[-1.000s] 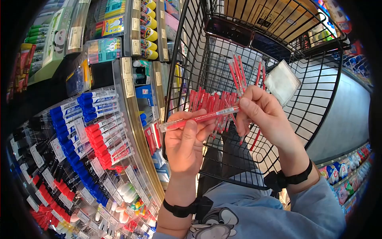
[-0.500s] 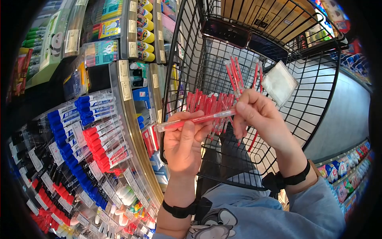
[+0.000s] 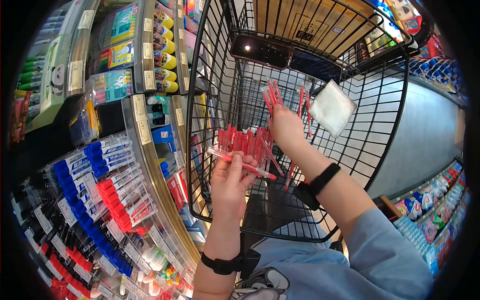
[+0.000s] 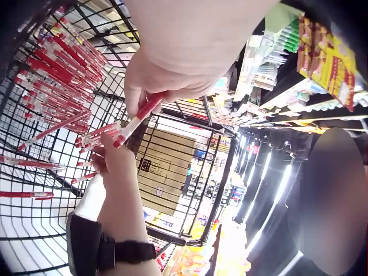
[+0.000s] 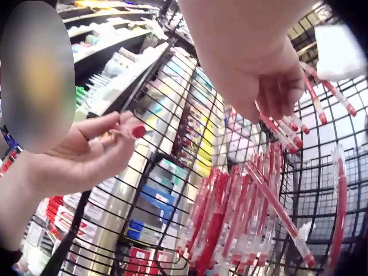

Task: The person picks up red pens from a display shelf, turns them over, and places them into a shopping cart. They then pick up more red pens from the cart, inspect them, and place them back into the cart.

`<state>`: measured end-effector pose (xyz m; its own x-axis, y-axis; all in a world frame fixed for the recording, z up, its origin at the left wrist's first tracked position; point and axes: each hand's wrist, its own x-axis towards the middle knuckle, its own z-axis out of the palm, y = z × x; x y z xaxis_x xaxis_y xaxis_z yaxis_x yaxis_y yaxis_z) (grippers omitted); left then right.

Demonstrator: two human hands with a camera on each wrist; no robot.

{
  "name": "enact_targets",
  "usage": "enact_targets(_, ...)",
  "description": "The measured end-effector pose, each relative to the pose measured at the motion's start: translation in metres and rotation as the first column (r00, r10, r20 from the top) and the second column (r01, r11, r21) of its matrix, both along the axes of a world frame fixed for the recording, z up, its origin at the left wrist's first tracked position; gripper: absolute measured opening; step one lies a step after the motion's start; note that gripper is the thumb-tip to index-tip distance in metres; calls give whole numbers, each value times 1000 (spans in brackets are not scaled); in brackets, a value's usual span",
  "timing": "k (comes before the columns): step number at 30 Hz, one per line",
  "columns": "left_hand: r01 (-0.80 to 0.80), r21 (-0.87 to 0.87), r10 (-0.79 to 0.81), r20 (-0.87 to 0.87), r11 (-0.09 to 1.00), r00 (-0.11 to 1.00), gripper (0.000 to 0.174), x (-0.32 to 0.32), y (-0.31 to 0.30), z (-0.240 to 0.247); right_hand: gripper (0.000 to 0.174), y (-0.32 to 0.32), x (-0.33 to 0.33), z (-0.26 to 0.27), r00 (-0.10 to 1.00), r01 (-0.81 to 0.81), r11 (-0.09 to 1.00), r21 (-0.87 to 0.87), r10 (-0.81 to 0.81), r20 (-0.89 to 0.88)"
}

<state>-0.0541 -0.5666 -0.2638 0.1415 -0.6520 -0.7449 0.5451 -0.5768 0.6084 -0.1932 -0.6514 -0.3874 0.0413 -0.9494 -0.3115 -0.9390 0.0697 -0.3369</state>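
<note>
My left hand (image 3: 230, 187) grips a clear-barrelled red pen (image 3: 257, 171) between thumb and fingers, over the cart's near side. In the right wrist view the red end of this pen (image 5: 138, 131) pokes out past the fingertips. My right hand (image 3: 287, 129) reaches into the black wire cart (image 3: 395, 127). Its curled fingers (image 5: 279, 98) are right at a small bunch of red pens (image 3: 271, 94); I cannot tell whether they grip any. A row of red pens (image 5: 227, 224) stands along the cart's left side, with one pen (image 5: 282, 213) lying slanted across it.
A white square packet (image 3: 333, 108) lies at the cart's right, beside a few loose red pens (image 3: 307, 112). At the far end are a dark phone-like slab (image 3: 260, 52) and a brown cardboard panel (image 3: 305, 25). Shelves of blue and red markers (image 3: 117, 205) stand close on the left.
My right hand has let go of the pen's end and moved forward to the small bunch. My left hand still holds the pen, now slanting down to the right. The view has shifted slightly.
</note>
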Motion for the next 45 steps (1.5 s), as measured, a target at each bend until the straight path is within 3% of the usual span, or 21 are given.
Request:
enact_targets(4, 5, 42, -5, 5, 999, 1000, 16, -2, 1, -1, 22, -2, 11, -11, 999, -11, 999, -31, 9, -54)
enact_targets(7, 12, 47, -12, -5, 999, 1000, 16, 0, 1, -4, 18, -6, 14, 0, 998, 10, 997, 79, -6, -61)
enact_targets(10, -1, -18, 1, -42, 1000, 999, 14, 4, 0, -4, 15, -8, 8, 39, 961, 18, 994, 107, -46, 271)
enact_targets(11, -4, -16, 4, -36, 1000, 999, 14, 5, -1, -1, 15, -10, 2, 58, 960, 14, 994, 109, -44, 276)
enact_targets(13, -67, -147, 54, -95, 987, 994, 13, 6, -5, 6, 18, -11, -12, 96, 667, -136, 911, 389, -206, 716)
enact_targets(14, -130, -152, 112, -121, 980, 986, 13, 4, -9, 13, 18, -10, -16, 112, 663, -137, 912, 388, -206, 719)
enact_targets(16, -149, -187, 109, -210, 971, 972, 14, 9, -12, 19, 21, -6, -25, 137, 320, -426, 685, 591, -497, 807)
enact_targets(17, -174, -217, 104, -299, 960, 948, 16, 11, -13, 24, 21, -7, -28, 146, 316, -426, 686, 591, -499, 807)
enact_targets(19, -177, -168, 119, -310, 970, 943, 22, 6, -16, 43, 17, -9, -32, 157, 378, -623, 568, 538, -383, 843)
enact_targets(21, -77, -212, 8, -306, 974, 952, 28, 6, -13, 54, 18, -5, -32, 156, 354, -647, 558, 520, -384, 853)
enact_targets(23, -63, -209, -2, -297, 976, 955, 25, 9, -7, 58, 18, -4, -31, 160, 345, -677, 537, 504, -373, 861)
enact_targets(25, -177, -224, 122, -242, 958, 963, 24, 12, -3, 60, 20, -2, -32, 171, 330, -612, 577, 541, -435, 838)
enact_targets(27, -196, -260, 147, -193, 946, 970, 22, 16, -1, 63, 22, 3, -32, 179, 305, -549, 608, 574, -493, 815)
enact_targets(29, -300, -309, 236, -226, 903, 945, 22, 23, 0, 65, 21, 10, -35, 182, 221, -454, 692, 562, -523, 823)
enact_targets(30, -292, -341, 228, -216, 893, 949, 22, 26, 2, 64, 19, 15, -36, 179, 124, -455, 718, 527, -535, 836)
enact_targets(33, -339, -376, 247, -271, 863, 930, 22, 31, 4, 64, 16, 24, -35, 181, 78, -399, 766, 503, -519, 851)
enact_targets(40, -366, -416, 267, -278, 832, 923, 26, 21, 9, 68, 12, 30, -33, 184, 11, -319, 824, 468, -491, 871)
enact_targets(42, -275, -445, 129, -331, 852, 935, 29, 22, 13, 64, 12, 30, -33, 184, 3, -328, 820, 469, -496, 868)
enact_targets(45, -233, -437, 110, -289, 869, 951, 30, 16, 16, 63, 11, 32, -34, 183, -15, -341, 816, 467, -502, 865)
